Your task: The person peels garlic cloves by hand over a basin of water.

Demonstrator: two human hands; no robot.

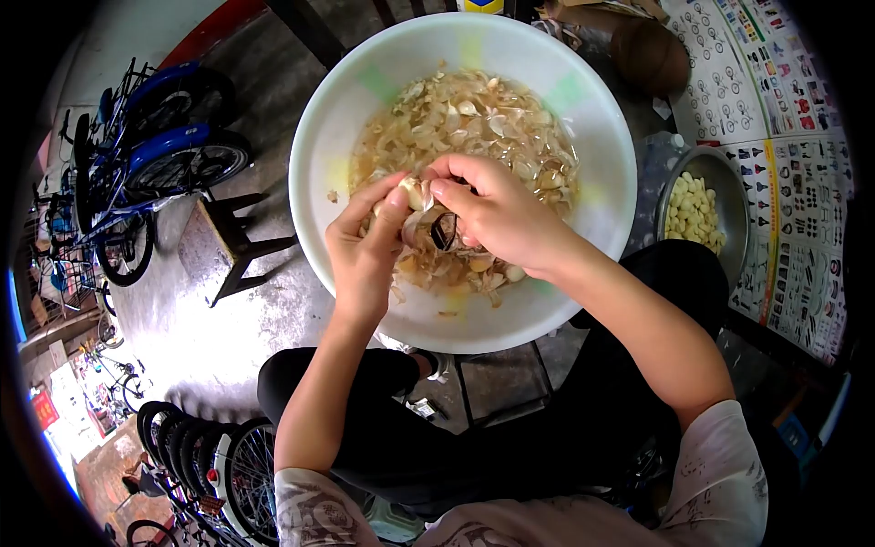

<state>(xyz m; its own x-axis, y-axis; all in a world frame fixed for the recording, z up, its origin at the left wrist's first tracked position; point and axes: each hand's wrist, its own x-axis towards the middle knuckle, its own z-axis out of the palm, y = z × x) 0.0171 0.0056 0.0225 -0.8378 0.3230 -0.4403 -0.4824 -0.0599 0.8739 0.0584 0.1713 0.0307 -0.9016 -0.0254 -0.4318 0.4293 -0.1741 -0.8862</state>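
Over a large white basin [314,118], both my hands meet at a garlic clove [413,192]. My left hand [363,239] is closed, pinching the pale clove between thumb and fingertips. My right hand [504,219] is closed too, its thumb and forefinger pinched on a thin whitish bit of garlic skin beside the clove. Below the right fingers shows a dark, shiny object [444,232], partly covered; I cannot make out its kind. Loose garlic skins [492,118] float in the basin's cloudy water, with some cloves among them.
At right, a metal bowl [740,214] holds peeled garlic cloves [694,214], beside a table covered with printed sheets [802,219]. A wooden stool [219,242] stands left of the basin. Blue bicycles [169,150] are parked beyond it, and several tires [182,438] stand at lower left.
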